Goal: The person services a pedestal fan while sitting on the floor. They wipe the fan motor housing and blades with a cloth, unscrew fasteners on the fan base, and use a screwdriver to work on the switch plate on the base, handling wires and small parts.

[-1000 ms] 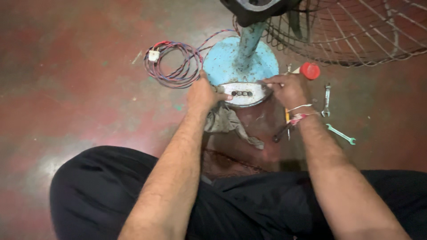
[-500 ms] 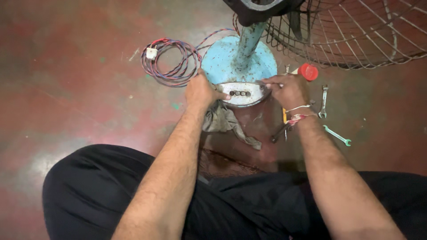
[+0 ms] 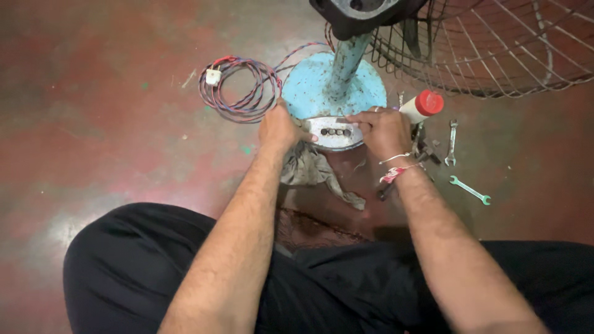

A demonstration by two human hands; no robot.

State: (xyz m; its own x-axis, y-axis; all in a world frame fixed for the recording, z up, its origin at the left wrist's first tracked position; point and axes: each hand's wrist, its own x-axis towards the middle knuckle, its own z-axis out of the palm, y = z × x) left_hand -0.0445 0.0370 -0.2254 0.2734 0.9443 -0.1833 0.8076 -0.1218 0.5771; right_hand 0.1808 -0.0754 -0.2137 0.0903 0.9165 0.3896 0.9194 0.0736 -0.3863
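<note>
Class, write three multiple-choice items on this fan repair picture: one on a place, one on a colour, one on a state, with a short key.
1. Where does the coil of wire lie?
A. on the floor left of the fan base
B. on the person's lap
C. inside the fan guard

2. What colour is the cap of the white bottle?
A. green
B. red
C. black

3. What is the left hand doing?
A. lifting a spanner
B. resting on the knee
C. touching the switch plate

Key: 1 A, the coil lies on the red floor beside the blue base. 2 B, the cap shows red. 3 C, its fingers meet the plate's left end.
</note>
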